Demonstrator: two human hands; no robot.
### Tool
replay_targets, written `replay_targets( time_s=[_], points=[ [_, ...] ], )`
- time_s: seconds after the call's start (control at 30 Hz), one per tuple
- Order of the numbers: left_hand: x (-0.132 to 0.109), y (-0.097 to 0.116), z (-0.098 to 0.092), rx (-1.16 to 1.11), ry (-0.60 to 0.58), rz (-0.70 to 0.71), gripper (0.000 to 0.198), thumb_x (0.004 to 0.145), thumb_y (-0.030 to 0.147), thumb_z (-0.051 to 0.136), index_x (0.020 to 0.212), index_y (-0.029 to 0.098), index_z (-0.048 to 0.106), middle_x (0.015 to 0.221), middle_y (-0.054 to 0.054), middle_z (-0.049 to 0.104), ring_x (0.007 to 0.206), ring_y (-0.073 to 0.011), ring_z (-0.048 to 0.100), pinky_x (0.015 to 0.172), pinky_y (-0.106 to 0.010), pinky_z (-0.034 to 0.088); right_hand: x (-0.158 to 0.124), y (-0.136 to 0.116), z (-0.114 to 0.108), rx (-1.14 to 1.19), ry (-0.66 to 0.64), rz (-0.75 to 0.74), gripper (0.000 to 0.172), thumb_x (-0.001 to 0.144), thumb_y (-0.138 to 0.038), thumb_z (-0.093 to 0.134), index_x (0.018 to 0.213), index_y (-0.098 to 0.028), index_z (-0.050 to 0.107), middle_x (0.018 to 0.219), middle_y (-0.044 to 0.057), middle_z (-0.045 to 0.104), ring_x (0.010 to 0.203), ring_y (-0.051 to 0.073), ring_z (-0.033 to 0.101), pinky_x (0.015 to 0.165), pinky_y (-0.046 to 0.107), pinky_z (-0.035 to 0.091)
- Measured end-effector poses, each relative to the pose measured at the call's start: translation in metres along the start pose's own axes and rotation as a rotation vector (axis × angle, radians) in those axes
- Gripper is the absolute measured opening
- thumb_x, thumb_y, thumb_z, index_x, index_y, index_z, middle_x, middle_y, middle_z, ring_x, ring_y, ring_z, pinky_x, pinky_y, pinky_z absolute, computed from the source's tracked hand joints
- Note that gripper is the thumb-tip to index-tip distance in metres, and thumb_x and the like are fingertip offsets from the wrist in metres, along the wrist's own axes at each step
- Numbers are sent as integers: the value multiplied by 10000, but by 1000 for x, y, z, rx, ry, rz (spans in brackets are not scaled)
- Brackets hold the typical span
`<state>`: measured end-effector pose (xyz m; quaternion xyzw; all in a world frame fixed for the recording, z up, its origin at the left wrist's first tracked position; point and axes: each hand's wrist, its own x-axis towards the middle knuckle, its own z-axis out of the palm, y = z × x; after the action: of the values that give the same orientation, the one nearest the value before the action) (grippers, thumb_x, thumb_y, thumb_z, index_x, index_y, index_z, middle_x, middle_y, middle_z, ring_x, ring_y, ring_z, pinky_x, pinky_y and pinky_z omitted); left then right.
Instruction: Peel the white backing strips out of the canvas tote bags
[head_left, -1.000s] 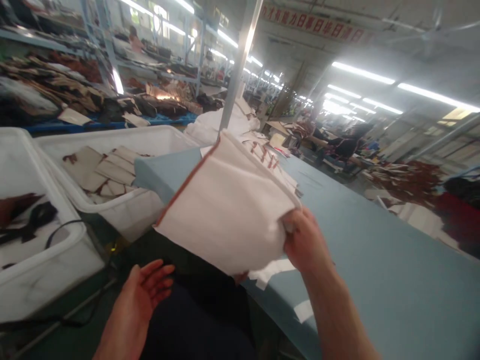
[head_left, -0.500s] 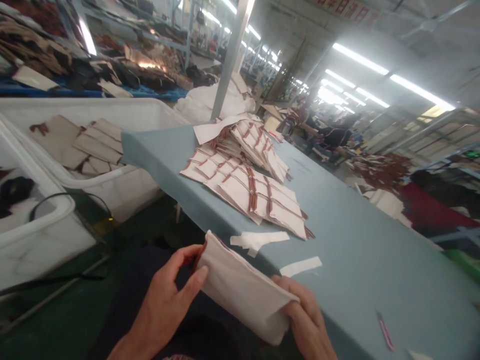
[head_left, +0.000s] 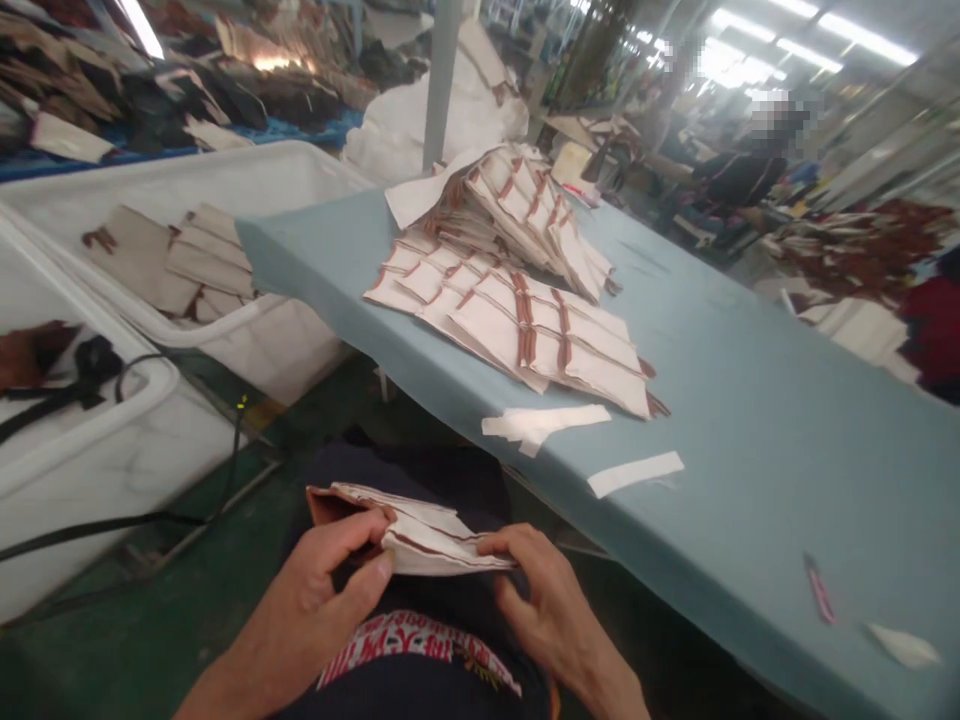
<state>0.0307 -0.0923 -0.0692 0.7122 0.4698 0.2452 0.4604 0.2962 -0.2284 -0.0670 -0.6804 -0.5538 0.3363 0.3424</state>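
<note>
A: What are the hands doing?
B: Both grip one folded cream panel [head_left: 439,555] with brown edging. The left hand [head_left: 322,575] pinches it near its left end, thumb against fingers; the right hand [head_left: 544,590] has its fingertips on the right end.

A: Where is that panel?
B: Held up over the person's lap, in front of a dark garment [head_left: 442,680] with red and white lettering, just off the edge of the bench [head_left: 750,420]. Whether it is cloth or leather, I cannot tell.

A: What lies nearest on the bench?
B: A little heap of white strips [head_left: 544,424] by the edge, and a single white strip [head_left: 637,474] just beside it. Farther right are a slim pink-handled tool [head_left: 820,590] and a pale scrap [head_left: 904,645].

A: And behind the strips?
B: A spread of cream panels with brown edging [head_left: 487,325], overlapping in rows, with a taller pile of similar panels [head_left: 517,205] behind.

A: Beyond the bench?
B: On the left, a white tub [head_left: 270,345] holds more cream pieces [head_left: 139,255], with a second white tub [head_left: 90,540] nearer. At the back right, a person in dark clothing [head_left: 739,180] shows, blurred.
</note>
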Motion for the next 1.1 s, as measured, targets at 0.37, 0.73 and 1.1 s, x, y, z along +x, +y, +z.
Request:
replay_targets(
  time_s=[0.37, 0.73, 1.1],
  points=[
    [3, 58, -2, 34, -98, 361, 221, 1001, 212, 610, 788, 257, 648, 750, 40, 683, 676, -147, 651, 675, -209, 516, 61, -75, 8, 493, -273, 76, 260, 897, -425, 809, 900, -209, 664, 783, -37, 633, 694, 127, 531, 661, 268, 421],
    [2, 45, -1, 14, -249, 83, 245, 968, 351, 608, 829, 234, 771, 784, 9, 806, 701, -192, 759, 665, -224, 547, 64, -53, 24, 868, -478, 316, 672, 694, -747, 965, 872, -209, 605, 716, -73, 536, 631, 94, 400, 590, 244, 316],
    [2, 38, -3, -181, -356, -77, 270, 993, 407, 621, 892, 211, 776, 807, -1, 760, 726, -185, 682, 670, -231, 529, 52, -67, 24, 158, -135, -121, 188, 1021, -326, 672, 872, -218, 632, 791, -13, 678, 696, 134, 576, 675, 279, 379]
  ],
)
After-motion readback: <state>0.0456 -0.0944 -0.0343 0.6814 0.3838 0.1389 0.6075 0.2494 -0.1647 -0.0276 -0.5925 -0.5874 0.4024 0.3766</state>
